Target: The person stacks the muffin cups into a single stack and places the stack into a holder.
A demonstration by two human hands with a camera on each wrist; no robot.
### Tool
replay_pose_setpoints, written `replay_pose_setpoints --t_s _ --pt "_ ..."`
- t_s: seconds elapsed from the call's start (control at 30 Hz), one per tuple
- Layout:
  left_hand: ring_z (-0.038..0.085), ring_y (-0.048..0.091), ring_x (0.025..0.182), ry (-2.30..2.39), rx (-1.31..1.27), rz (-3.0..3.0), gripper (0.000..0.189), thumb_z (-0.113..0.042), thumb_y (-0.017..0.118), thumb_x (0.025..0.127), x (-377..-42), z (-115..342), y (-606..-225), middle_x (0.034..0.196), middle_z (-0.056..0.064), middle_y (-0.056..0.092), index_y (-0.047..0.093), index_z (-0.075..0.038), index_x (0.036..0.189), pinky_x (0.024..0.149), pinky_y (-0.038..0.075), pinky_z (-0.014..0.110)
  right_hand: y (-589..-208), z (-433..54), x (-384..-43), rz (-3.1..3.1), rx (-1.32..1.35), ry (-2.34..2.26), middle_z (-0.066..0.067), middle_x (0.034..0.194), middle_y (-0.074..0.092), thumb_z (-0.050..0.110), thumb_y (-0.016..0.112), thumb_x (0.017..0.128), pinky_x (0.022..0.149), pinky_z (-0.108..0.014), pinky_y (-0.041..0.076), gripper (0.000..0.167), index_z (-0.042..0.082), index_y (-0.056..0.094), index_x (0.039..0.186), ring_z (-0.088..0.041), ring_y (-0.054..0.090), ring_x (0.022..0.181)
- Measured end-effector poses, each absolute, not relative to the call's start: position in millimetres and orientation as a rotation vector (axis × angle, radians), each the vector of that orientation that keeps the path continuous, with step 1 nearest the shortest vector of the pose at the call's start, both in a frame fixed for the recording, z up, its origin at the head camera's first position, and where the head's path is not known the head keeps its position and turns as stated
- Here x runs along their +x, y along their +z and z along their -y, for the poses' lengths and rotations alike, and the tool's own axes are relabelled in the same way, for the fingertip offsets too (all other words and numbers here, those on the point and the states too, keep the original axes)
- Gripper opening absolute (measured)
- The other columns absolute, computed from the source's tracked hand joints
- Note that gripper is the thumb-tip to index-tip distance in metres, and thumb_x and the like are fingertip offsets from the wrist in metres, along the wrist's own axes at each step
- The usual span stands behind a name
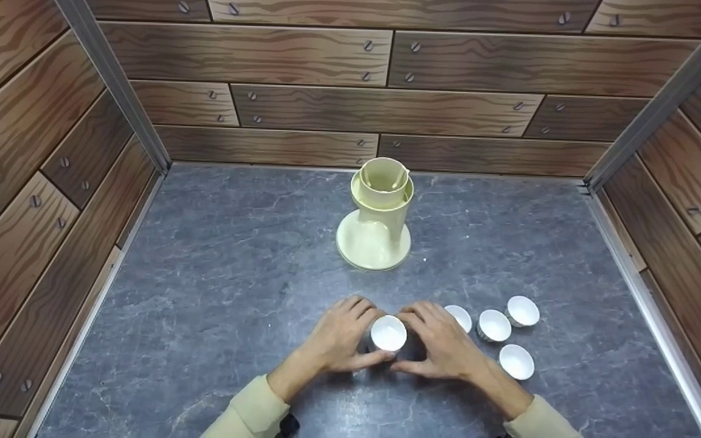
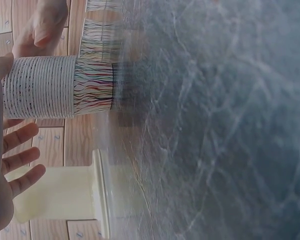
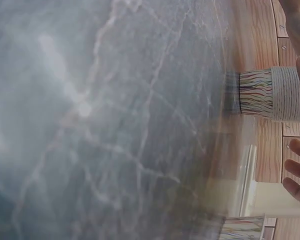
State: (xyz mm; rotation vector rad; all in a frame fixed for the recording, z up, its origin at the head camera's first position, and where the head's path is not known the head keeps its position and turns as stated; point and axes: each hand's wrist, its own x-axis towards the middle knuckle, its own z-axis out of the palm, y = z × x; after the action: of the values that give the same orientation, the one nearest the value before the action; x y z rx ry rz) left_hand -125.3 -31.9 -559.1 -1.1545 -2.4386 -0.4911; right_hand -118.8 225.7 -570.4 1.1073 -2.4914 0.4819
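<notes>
A tall nested stack of paper cups [image 1: 388, 333] stands upright on the grey marbled table, its bottom cup showing coloured wavy lines. My left hand [image 1: 343, 336] holds the stack between thumb and index finger, its other fingers [image 2: 21, 162] spread loosely. On the stack's other side, my right hand [image 1: 439, 340] is close to it, thumb and fingers apart. In the right wrist view, that hand's fingers [image 3: 297, 167] are relaxed beside the ribbed rims of the stack. Whether they touch it is unclear.
Several single paper cups [image 1: 494, 326] stand upright right of my right hand. Further back is a cream stand [image 1: 372, 246] with a round base and an open cylinder [image 1: 383, 182] on top. Wood-patterned walls [image 1: 381, 109] enclose the table at the back and sides.
</notes>
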Motion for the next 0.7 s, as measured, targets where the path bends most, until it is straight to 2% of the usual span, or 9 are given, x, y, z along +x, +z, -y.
replay_pose_setpoints --t_s 0.33,0.7 --pt "0.015 0.065 0.108 -0.512 -1.158 2.421 0.061 -0.065 0.078 0.084 -125.5 31.6 -559.6 0.113 -0.002 0.069 0.067 -0.018 0.121 0.092 0.058 0.032 -562.5 -240.5 -116.7 2.497 1.102 0.403 -0.002 0.122 0.066 0.071 0.089 0.064 0.097 -0.042 0.057 0.089 0.017 0.067 0.132 -0.020 0.064 0.112" --pt "0.014 0.065 0.107 -0.515 -1.149 2.437 0.062 -0.070 0.076 0.083 -126.1 32.4 -560.4 0.112 -0.003 0.069 0.068 -0.019 0.119 0.092 0.057 0.031 -554.1 -261.3 -120.0 2.509 1.081 0.365 -0.003 0.122 0.067 0.069 0.090 0.064 0.096 -0.044 0.055 0.089 0.014 0.068 0.130 -0.022 0.064 0.113"
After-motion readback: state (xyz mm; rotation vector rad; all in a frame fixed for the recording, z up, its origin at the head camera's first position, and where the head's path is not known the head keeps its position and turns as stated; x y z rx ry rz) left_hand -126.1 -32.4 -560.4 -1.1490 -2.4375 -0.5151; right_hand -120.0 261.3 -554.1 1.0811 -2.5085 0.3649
